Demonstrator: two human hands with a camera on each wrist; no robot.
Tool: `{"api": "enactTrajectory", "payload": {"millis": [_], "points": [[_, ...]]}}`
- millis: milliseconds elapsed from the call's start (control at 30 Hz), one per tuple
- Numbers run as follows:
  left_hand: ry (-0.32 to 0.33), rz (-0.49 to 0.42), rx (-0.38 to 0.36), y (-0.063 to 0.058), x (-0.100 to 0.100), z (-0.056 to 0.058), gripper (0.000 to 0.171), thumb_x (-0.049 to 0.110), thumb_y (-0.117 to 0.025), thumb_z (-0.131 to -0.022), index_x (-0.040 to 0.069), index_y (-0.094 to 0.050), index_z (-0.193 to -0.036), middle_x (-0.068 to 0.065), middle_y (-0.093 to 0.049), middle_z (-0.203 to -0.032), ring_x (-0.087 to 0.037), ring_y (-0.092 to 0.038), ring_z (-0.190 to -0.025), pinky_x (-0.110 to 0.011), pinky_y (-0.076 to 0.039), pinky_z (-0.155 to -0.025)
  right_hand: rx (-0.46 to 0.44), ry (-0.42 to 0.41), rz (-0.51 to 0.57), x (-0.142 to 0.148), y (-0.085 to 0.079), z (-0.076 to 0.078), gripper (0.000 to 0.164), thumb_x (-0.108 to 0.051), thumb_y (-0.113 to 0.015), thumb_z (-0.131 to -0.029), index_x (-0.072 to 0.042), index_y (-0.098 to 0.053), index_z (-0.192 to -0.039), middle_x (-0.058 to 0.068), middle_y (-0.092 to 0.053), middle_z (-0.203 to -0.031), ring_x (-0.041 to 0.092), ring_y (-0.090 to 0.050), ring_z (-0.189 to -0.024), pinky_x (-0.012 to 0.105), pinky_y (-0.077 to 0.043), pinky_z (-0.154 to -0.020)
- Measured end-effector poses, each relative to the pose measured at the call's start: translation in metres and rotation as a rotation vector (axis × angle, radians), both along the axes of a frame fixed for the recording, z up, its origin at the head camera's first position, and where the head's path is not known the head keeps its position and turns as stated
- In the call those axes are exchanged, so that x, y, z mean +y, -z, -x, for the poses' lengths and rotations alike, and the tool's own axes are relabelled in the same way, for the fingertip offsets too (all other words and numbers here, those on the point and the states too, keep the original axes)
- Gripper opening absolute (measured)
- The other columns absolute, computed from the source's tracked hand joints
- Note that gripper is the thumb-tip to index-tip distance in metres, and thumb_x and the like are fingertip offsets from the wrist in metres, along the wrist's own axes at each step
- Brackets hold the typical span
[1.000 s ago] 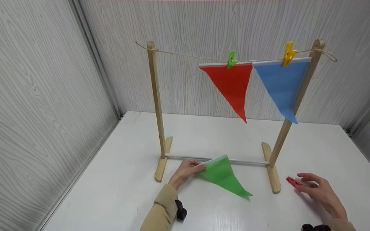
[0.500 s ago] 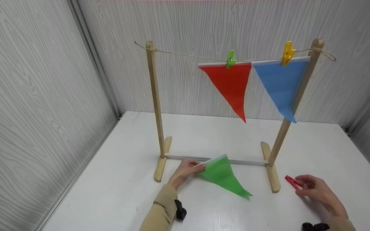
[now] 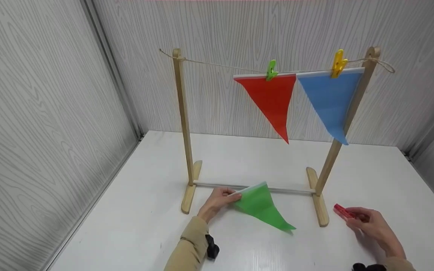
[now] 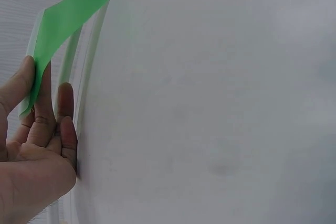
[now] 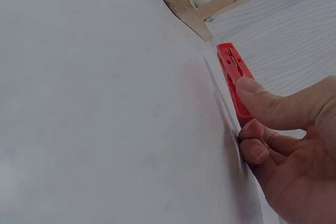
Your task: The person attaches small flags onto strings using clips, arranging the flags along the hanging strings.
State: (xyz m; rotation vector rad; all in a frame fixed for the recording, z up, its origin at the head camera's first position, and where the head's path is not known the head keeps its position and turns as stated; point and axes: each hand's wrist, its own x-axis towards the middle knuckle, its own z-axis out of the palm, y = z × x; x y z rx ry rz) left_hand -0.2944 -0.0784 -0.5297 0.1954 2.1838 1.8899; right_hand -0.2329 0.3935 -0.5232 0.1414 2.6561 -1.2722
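Observation:
My left hand pinches a green triangular flag by one end of its white top edge; its tip trails to the right, low over the table. In the left wrist view the thumb and fingers clasp the flag's corner. Beyond the right foot of the stand, my right hand holds a red clothespin near the tabletop. In the right wrist view the thumb lies on the red clothespin, whose far end points away from the hand.
A wooden stand carries a string between its posts. A red flag hangs by a green clip, and a blue flag by a yellow clip. A white bar joins the feet.
My right hand has shifted its fingers on the red clothespin, which has moved slightly left and turned. My left hand and the green flag have stayed in place.

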Motion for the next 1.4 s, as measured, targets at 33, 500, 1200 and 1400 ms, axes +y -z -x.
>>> {"api": "enactTrajectory", "payload": {"millis": [33, 500, 1200, 1400], "points": [[0.0, -0.001, -0.001, 0.0, 0.0, 0.0, 0.019, 0.018, -0.076, -0.09, 0.0, -0.071, -0.091, 0.009, -0.061, -0.075, -0.01, -0.048, -0.075, -0.023, -0.038, -0.071, 0.003, -0.006, 0.004, -0.001, -0.001, 0.0, 0.055, -0.016, -0.066, -0.097, 0.012, -0.047, -0.14, 0.017, -0.065, -0.115, 0.013, -0.052, -0.089, 0.023, -0.043, -0.069], [-0.009, 0.002, 0.008, 0.0, 0.004, -0.002, 0.02, 0.017, -0.077, -0.09, -0.002, -0.072, -0.094, 0.01, -0.064, -0.073, -0.008, -0.054, -0.075, -0.022, -0.042, -0.073, 0.171, -0.011, 0.018, -0.022, -0.011, 0.002, 0.053, -0.029, -0.054, -0.105, 0.01, -0.043, -0.14, 0.013, -0.065, -0.112, 0.004, -0.057, -0.086, 0.022, -0.048, -0.07], [-0.035, -0.049, 0.004, 0.003, 0.001, -0.002, 0.026, 0.018, -0.075, -0.091, -0.004, -0.071, -0.103, 0.009, -0.066, -0.08, -0.007, -0.055, -0.078, -0.021, -0.044, -0.074, 0.47, 0.153, 1.072, -0.068, -0.022, 0.01, 0.022, -0.009, -0.056, -0.102, -0.002, -0.068, -0.119, 0.0, -0.074, -0.103, 0.013, -0.072, -0.092, 0.02, -0.058, -0.087], [-0.046, -0.036, 0.002, -0.003, -0.001, -0.003, 0.032, 0.025, -0.073, -0.093, -0.001, -0.07, -0.112, 0.005, -0.068, -0.09, -0.008, -0.058, -0.084, -0.025, -0.046, -0.078, 0.493, 0.156, 1.205, -0.076, -0.027, 0.012, 0.02, -0.003, -0.054, -0.102, 0.0, -0.071, -0.113, 0.006, -0.075, -0.103, 0.016, -0.075, -0.093, 0.023, -0.057, -0.091]]}}
